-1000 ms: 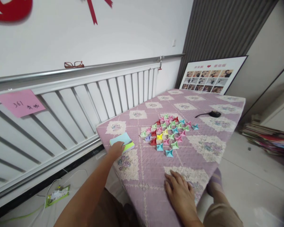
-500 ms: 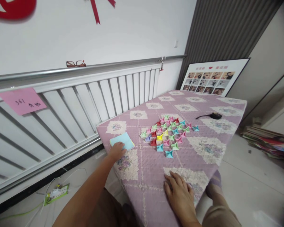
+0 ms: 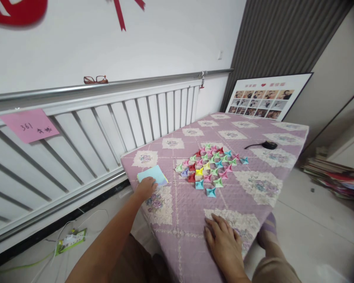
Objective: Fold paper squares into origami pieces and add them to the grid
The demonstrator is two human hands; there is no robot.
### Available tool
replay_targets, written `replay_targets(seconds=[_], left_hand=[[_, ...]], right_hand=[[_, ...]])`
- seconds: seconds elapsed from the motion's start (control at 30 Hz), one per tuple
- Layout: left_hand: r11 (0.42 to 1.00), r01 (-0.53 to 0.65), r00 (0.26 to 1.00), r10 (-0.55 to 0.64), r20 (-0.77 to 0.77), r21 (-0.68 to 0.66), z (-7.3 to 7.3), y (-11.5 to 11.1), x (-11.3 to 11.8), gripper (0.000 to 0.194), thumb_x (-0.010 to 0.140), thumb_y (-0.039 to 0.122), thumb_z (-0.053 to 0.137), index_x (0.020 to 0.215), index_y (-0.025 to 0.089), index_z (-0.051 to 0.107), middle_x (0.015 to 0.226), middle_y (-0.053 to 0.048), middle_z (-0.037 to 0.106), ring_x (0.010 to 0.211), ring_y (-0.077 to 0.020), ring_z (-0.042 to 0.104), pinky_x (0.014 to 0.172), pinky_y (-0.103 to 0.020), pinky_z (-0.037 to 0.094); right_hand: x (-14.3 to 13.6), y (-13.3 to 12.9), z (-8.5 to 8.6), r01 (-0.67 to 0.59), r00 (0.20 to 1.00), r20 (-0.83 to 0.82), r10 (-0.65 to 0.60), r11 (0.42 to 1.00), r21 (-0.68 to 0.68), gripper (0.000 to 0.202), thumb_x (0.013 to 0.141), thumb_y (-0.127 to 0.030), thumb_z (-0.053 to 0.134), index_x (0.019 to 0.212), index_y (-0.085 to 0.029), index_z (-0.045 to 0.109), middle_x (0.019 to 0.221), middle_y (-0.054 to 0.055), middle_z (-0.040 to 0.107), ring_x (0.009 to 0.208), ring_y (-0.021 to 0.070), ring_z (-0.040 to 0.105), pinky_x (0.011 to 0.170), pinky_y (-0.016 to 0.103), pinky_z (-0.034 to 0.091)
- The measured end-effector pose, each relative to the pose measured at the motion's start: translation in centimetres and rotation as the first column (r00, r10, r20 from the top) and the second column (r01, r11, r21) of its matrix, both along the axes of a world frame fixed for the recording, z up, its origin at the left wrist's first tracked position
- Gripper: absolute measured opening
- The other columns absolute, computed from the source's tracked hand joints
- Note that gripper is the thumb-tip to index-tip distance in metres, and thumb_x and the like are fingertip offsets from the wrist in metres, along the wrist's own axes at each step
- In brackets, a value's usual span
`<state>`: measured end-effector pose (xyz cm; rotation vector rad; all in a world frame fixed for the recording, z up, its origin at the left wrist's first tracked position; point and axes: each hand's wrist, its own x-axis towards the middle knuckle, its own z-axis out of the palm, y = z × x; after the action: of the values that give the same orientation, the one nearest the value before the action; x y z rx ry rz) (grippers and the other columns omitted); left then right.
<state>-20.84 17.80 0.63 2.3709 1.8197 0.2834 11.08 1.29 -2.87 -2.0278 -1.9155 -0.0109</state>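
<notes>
My left hand [image 3: 146,189] is at the near edge of a small stack of square paper [image 3: 152,172], light blue on top with a bit of yellow showing at the right edge. Its fingers are curled closely together on the near corner; how many sheets they pinch is hidden. My right hand [image 3: 224,241] lies palm down on the tablecloth, fingers stretched out and holding nothing. Beyond both hands, several small folded paper pieces [image 3: 206,166] in green, pink, red, blue and yellow sit in a rough diamond. A blue folded piece [image 3: 211,192] is at its near tip.
A purple floral cloth [image 3: 191,208] covers the table. A black coiled item [image 3: 269,145] with a strap lies at the right. Behind stand a white radiator [image 3: 153,112] and a photo board [image 3: 265,96]. Glasses [image 3: 96,79] rest on the pipe. A power strip [image 3: 71,241] lies on the floor.
My left hand has shifted very slightly at the paper's near corner, where the sheet edges look a little different. The right hand and the folded pieces stay put.
</notes>
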Motion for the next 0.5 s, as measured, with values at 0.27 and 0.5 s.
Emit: replay_targets(seconds=[0.27, 0.5], left_hand=[[0.993, -0.120, 0.993, 0.120, 0.003, 0.006, 0.6, -0.1, 0.5, 0.036, 0.096, 0.024, 0.029, 0.103, 0.015, 0.063, 0.106, -0.014, 0.065, 0.103, -0.0239, 0.059, 0.093, -0.034, 0.042], [0.970, -0.236, 0.972, 0.237, -0.001, 0.055, 2.7, -1.1, 0.7, 0.031, 0.094, 0.020, 0.030, 0.099, 0.016, 0.061, 0.099, -0.014, 0.064, 0.101, -0.0266, 0.059, 0.092, -0.038, 0.042]], right_hand=[[0.0, -0.2, 0.2, -0.004, 1.000, -0.009, 0.004, 1.000, 0.016, 0.035, 0.088, -0.036, 0.038, 0.110, -0.028, 0.065, 0.130, 0.005, 0.057, 0.124, 0.0257, 0.044, 0.101, 0.051, 0.030], [0.0, -0.3, 0.2, -0.013, 0.999, -0.030, 0.014, 0.999, 0.038, 0.035, 0.089, -0.037, 0.038, 0.110, -0.028, 0.064, 0.129, 0.004, 0.057, 0.124, 0.0256, 0.045, 0.101, 0.051, 0.030]])
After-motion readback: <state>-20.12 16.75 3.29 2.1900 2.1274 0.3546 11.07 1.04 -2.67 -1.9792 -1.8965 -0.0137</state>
